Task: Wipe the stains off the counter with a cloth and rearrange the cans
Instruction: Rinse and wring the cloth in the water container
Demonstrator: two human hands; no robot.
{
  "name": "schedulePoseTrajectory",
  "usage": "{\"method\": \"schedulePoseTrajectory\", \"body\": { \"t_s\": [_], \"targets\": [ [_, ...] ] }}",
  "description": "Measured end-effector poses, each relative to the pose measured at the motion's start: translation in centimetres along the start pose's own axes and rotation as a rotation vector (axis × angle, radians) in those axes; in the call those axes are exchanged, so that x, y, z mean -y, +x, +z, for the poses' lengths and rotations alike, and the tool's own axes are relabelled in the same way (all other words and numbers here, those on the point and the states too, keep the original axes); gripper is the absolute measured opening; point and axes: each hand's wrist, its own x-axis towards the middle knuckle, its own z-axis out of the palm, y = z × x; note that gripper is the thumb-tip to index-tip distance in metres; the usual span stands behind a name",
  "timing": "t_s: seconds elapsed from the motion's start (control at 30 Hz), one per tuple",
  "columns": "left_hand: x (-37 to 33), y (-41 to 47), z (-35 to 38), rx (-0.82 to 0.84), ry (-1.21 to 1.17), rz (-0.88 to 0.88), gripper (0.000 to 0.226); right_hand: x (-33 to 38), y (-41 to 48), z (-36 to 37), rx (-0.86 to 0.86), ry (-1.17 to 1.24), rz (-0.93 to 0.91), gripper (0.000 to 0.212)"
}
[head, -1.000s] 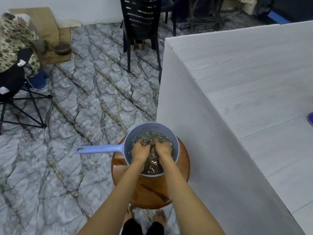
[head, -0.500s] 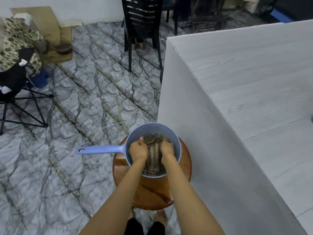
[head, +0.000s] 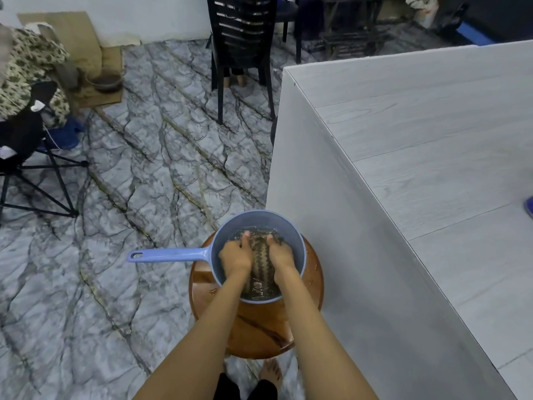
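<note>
Blue plastic dipper [head: 170,254] of water, handle out to the left, standing on a round wooden stool [head: 256,330] just beside the side panel of the pale grey wood-grain counter [head: 418,140]. In the water, a dark zigzag-patterned cloth [head: 261,256], bunched lengthwise and gripped from both sides. Left hand [head: 235,256] closed on its left edge, right hand [head: 281,255] closed on its right edge. Thumbs stretched forward along the top, other fingers curled down and largely hidden under fabric and water. Both forearms reaching down from the camera, bare feet [head: 272,370] on the grey marble-veined floor [head: 144,197] below the stool. Beyond, a black slat-backed chair [head: 239,39] near the counter's far corner. At far left, a black folding chair [head: 28,157] draped with patterned fabric. At the counter's right edge, a sliver of something blue [head: 529,207], too cropped to identify.
</note>
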Motion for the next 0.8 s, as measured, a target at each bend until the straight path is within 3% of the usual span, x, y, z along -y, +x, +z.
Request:
{"method": "schedulePoseTrajectory", "body": {
  "t_s": [0.1, 0.23, 0.43, 0.57, 0.73, 0.8],
  "targets": [
    [0.0, 0.5, -0.3, -0.01, -0.008, -0.068, 0.056, -0.1, 0.2, -0.2, -0.053, 0.009, 0.003, 0.045],
    [-0.3, 0.1, -0.4, 0.073, -0.066, 0.0, 0.046, -0.2, 0.0, 0.0, -0.068, 0.024, -0.027, 0.056],
    [-0.1, 0.3, -0.7, 0.018, -0.07, -0.018, 0.037, -0.6, -0.1, -0.1, -0.051, 0.064, 0.009, 0.029],
    [-0.2, 0.0, -1.1, 0.028, -0.094, -0.038, 0.039, -0.3, -0.4, -0.2, -0.092, -0.065, -0.058, 0.039],
    [-0.7, 0.8, -2.3, 0.216, -0.245, -0.15, 0.034, -0.9, -1.3, -0.4, -0.063, -0.242, -0.174, 0.046],
    [-1.0, 1.0, -2.7, 0.311, -0.366, -0.209, 0.031, -0.9, -1.4, -0.7, -0.024, -0.115, -0.122, 0.041]
  ]
}}
